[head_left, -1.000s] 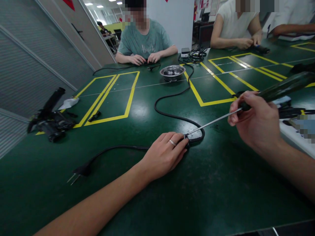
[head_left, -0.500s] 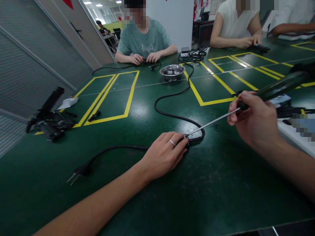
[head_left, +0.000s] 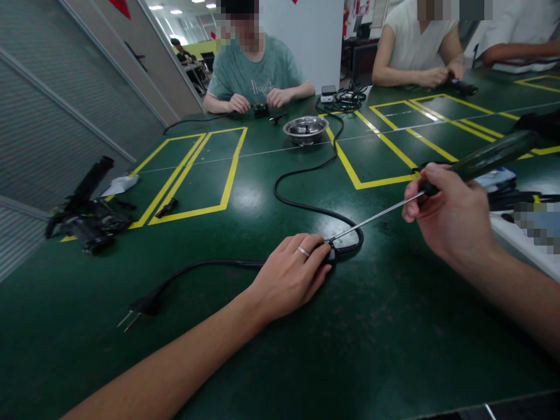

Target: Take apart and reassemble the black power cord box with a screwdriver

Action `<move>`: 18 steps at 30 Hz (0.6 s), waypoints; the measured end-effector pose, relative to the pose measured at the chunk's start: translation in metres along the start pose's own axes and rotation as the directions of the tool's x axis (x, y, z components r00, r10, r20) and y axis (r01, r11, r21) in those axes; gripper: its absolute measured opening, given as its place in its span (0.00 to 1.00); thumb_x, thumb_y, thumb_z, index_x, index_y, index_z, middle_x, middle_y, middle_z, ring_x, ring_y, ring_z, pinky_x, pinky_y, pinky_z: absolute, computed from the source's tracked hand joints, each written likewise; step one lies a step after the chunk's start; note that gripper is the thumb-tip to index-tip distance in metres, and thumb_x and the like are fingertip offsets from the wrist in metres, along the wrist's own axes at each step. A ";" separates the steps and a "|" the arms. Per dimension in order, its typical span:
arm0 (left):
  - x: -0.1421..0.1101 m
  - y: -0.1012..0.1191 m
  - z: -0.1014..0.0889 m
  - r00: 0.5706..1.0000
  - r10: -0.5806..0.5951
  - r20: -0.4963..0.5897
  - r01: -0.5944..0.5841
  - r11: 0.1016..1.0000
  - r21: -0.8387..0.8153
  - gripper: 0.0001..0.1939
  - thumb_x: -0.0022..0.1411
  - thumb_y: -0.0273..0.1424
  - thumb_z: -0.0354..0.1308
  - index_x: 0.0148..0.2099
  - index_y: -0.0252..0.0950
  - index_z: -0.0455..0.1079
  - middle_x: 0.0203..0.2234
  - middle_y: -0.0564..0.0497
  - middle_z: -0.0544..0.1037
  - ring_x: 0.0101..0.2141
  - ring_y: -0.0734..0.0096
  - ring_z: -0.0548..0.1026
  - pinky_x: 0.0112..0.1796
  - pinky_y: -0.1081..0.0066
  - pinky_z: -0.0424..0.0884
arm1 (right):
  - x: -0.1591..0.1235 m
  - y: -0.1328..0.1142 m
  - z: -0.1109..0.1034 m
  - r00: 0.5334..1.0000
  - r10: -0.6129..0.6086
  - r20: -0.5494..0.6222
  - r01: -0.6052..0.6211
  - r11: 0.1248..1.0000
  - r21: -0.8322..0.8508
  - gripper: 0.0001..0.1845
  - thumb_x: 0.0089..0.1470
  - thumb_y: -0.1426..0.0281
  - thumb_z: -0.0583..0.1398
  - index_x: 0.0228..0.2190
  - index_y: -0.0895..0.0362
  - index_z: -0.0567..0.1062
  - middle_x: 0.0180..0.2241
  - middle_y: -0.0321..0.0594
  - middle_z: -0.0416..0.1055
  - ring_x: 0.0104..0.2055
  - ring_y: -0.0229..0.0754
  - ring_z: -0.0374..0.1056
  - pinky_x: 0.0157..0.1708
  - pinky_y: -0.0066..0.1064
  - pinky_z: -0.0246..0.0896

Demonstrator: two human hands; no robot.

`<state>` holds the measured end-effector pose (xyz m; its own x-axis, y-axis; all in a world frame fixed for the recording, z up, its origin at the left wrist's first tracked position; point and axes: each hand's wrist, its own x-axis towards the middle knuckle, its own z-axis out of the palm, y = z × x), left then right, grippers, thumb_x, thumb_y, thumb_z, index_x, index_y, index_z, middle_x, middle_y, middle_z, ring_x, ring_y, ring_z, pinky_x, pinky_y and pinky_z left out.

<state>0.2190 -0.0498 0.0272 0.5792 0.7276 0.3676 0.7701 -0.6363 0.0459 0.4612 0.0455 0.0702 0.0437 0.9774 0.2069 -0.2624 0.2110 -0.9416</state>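
Observation:
My left hand (head_left: 291, 271), a ring on one finger, is closed over a small black case (head_left: 332, 256) on a power cord and presses it to the table. Most of the case is hidden under the fingers. In my right hand (head_left: 457, 219) is a screwdriver (head_left: 380, 214) with a dark green handle, gripped near the base of its shaft. Its thin steel shaft slants down left, and the tip meets the case beside my left fingertips. From the case, the black cord (head_left: 301, 205) curves away across the table. Its two-pin plug (head_left: 146, 304) lies to the left.
A metal bowl (head_left: 305, 129) with small parts stands mid-table. Black equipment (head_left: 90, 219) and a small black piece (head_left: 167, 207) lie at left. A white tray (head_left: 525, 245) is at right. Across the table, one person handles a black box (head_left: 260, 109); others sit further right.
My right hand and the screwdriver have shifted slightly left, and a little more of the case shows. The person opposite has moved their hands apart, exposing a black box.

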 end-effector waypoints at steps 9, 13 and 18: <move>0.000 0.001 0.000 1.000 -0.008 0.001 0.008 1.000 -0.009 0.15 0.69 0.32 0.49 0.54 0.30 0.63 0.48 0.40 0.71 0.47 0.57 0.70 0.45 0.56 0.72 | 0.001 0.002 -0.002 1.000 -0.015 -0.005 0.015 1.000 -0.027 0.10 0.54 0.64 0.61 0.25 0.52 0.67 0.21 0.33 0.67 0.16 0.35 0.60 0.13 0.31 0.56; 0.000 0.001 0.000 1.000 -0.007 0.002 0.007 1.000 -0.012 0.15 0.69 0.32 0.49 0.55 0.31 0.63 0.48 0.40 0.71 0.47 0.57 0.70 0.45 0.55 0.72 | 0.001 0.003 -0.002 0.999 -0.033 0.012 0.034 0.998 -0.047 0.09 0.54 0.63 0.61 0.26 0.52 0.67 0.22 0.32 0.67 0.16 0.35 0.60 0.14 0.32 0.56; 0.001 0.001 -0.001 1.000 -0.015 0.027 0.015 1.000 -0.005 0.18 0.69 0.32 0.49 0.57 0.29 0.61 0.49 0.40 0.70 0.47 0.57 0.69 0.46 0.56 0.71 | -0.002 0.003 0.002 1.000 -0.013 -0.021 0.013 1.000 -0.019 0.07 0.54 0.66 0.60 0.26 0.52 0.69 0.21 0.33 0.67 0.15 0.36 0.60 0.13 0.31 0.54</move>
<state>0.2201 -0.0502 0.0285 0.5747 0.7437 0.3416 0.7773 -0.6266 0.0564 0.4588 0.0443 0.0678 0.0670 0.9746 0.2135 -0.2440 0.2235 -0.9437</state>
